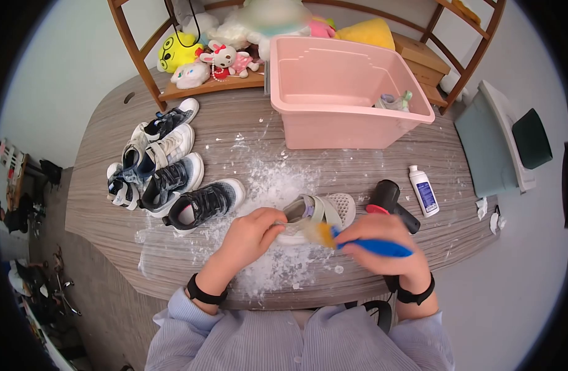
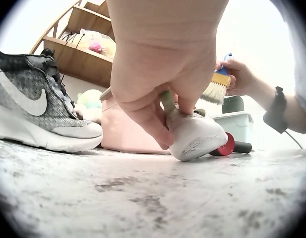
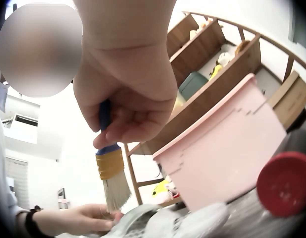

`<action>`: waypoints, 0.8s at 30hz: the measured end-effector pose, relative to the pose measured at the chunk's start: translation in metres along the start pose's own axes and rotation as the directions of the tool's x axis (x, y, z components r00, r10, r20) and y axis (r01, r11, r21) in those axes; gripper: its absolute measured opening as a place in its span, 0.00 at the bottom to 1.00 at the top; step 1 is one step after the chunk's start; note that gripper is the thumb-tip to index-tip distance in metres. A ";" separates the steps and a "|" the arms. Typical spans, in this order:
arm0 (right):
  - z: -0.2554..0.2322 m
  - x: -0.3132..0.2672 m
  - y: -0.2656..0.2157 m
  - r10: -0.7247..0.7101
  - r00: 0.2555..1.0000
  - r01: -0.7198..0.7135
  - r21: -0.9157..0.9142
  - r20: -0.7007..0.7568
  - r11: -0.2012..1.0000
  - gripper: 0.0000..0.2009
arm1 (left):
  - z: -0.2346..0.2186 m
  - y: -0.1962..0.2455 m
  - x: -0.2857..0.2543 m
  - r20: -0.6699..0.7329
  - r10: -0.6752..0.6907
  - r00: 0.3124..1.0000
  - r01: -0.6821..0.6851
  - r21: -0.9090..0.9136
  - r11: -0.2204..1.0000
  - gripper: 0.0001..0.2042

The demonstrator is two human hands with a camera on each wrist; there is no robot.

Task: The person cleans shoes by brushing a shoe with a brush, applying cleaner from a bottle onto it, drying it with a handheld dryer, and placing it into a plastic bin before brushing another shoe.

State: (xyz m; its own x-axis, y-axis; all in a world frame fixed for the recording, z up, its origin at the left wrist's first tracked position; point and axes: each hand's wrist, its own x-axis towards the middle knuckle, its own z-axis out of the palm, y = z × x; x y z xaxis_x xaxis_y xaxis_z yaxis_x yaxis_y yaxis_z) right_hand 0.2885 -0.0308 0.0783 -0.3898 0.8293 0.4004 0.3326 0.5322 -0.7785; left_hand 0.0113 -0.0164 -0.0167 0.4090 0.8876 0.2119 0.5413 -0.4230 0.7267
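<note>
A pale grey-and-white shoe (image 1: 341, 209) with a strap and a perforated toe sits on the table, its toe pointing right. My left hand (image 1: 252, 234) pinches its heel; the left wrist view shows thumb and fingers around the green heel tab (image 2: 168, 100). In my right hand (image 1: 386, 242) is a paintbrush (image 1: 378, 247) with a blue handle and yellow band, gripped by the handle. Its pale bristles (image 3: 116, 192) point down over the shoe's opening and blur in the head view. White powder (image 1: 278, 185) is scattered around the shoe.
Several sneakers (image 1: 200, 201) stand in a row at the left. Behind the shoe is a pink bin (image 1: 339, 130) with a shoe inside. A black hair dryer (image 1: 386, 195) and white bottle (image 1: 424, 191) lie to the right. Plush toys (image 1: 225, 59) fill a wooden shelf at the back.
</note>
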 end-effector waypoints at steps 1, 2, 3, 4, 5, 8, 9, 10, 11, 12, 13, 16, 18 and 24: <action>0.006 -0.001 0.001 -0.004 0.993 0.008 -0.035 0.118 0.999 0.05 | 0.000 0.000 0.001 0.001 -0.008 1.000 0.008 -0.005 1.000 0.06; 0.009 -0.002 0.003 -0.004 0.972 0.021 -0.067 0.236 0.998 0.05 | -0.001 0.000 0.001 0.000 -0.008 1.000 0.008 -0.002 1.000 0.06; 0.010 -0.002 0.008 -0.007 0.971 0.022 -0.063 0.238 0.998 0.05 | -0.001 0.000 0.000 -0.010 0.011 1.000 -0.011 -0.004 1.000 0.06; 0.007 -0.003 0.013 0.075 0.985 -0.059 -0.104 0.155 0.993 0.05 | -0.001 0.000 0.000 -0.021 0.030 0.999 -0.030 -0.007 1.000 0.06; 0.003 -0.004 0.016 0.153 0.986 -0.142 -0.139 0.068 0.980 0.04 | -0.001 0.000 0.000 -0.025 0.027 0.999 -0.027 -0.008 1.000 0.06; -0.013 -0.008 0.029 0.229 0.966 -0.258 -0.421 -0.119 0.869 0.05 | 0.000 0.001 -0.001 -0.029 0.054 0.998 -0.054 0.005 0.999 0.07; -0.017 -0.008 0.032 0.196 0.961 -0.277 -0.605 -0.197 0.747 0.07 | 0.000 0.001 0.000 -0.021 0.051 0.998 -0.051 0.014 0.999 0.07; -0.020 -0.007 0.029 0.244 0.946 -0.322 -0.517 -0.215 0.793 0.04 | -0.001 0.002 0.001 -0.011 0.049 0.999 -0.049 0.023 0.999 0.07; -0.019 -0.006 0.026 0.244 0.945 -0.323 -0.519 -0.216 0.791 0.04 | -0.002 0.002 0.001 -0.011 0.051 0.999 -0.050 0.021 0.998 0.07; -0.014 -0.005 0.022 0.298 0.925 -0.350 -0.224 -0.235 0.910 0.03 | -0.002 0.002 0.001 -0.012 0.049 0.999 -0.049 0.016 0.999 0.07; -0.009 -0.003 0.019 0.355 0.905 -0.342 0.095 -0.234 0.935 0.02 | -0.002 0.002 0.001 -0.012 0.047 0.999 -0.046 0.011 0.999 0.06; 0.012 0.004 0.014 0.341 0.930 -0.300 0.255 -0.137 0.919 0.03 | -0.001 0.002 0.000 -0.018 0.061 0.998 -0.061 -0.016 0.998 0.06; 0.017 0.002 0.023 0.373 0.921 -0.346 0.202 -0.113 0.916 0.03 | -0.002 0.002 0.000 -0.014 0.066 0.998 -0.066 -0.001 0.998 0.06; 0.002 0.004 0.035 0.302 0.936 -0.351 -0.557 -0.182 0.752 0.05 | -0.001 0.001 -0.002 -0.002 0.111 0.994 -0.111 0.030 0.993 0.06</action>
State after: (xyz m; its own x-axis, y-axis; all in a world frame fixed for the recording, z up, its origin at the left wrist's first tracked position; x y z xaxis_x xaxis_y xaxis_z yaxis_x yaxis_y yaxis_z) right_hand 0.2968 -0.0089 0.0515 -0.1082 0.9678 0.2274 0.8657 0.2041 -0.4570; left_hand 0.0107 -0.0183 -0.0158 0.4653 0.8353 0.2929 0.5144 -0.5244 0.6785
